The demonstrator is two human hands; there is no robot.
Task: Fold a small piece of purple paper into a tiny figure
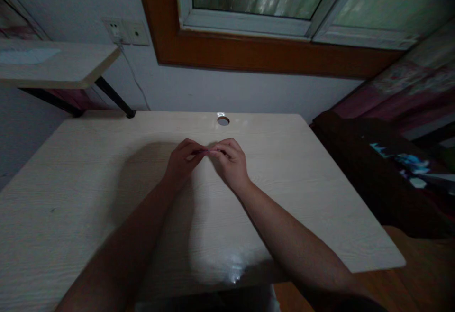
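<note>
My left hand [183, 160] and my right hand [232, 159] meet over the middle of the pale wood-grain desk [284, 160]. Both are closed in a pinch, thumbs against fingers. Between the fingertips runs a small, thin, dark purplish piece [206, 151]; its ends disappear into the fingers of each hand. It is too small and too covered to tell its kind. Shadows of the hands and arms fall on the desk below.
A round cable hole [223, 121] sits near the desk's back edge. At the left stands a raised shelf [85, 68] on black legs. A white cord [133, 72] hangs from the wall socket [116, 31]. Dark furniture with several items [412, 162] lies to the right.
</note>
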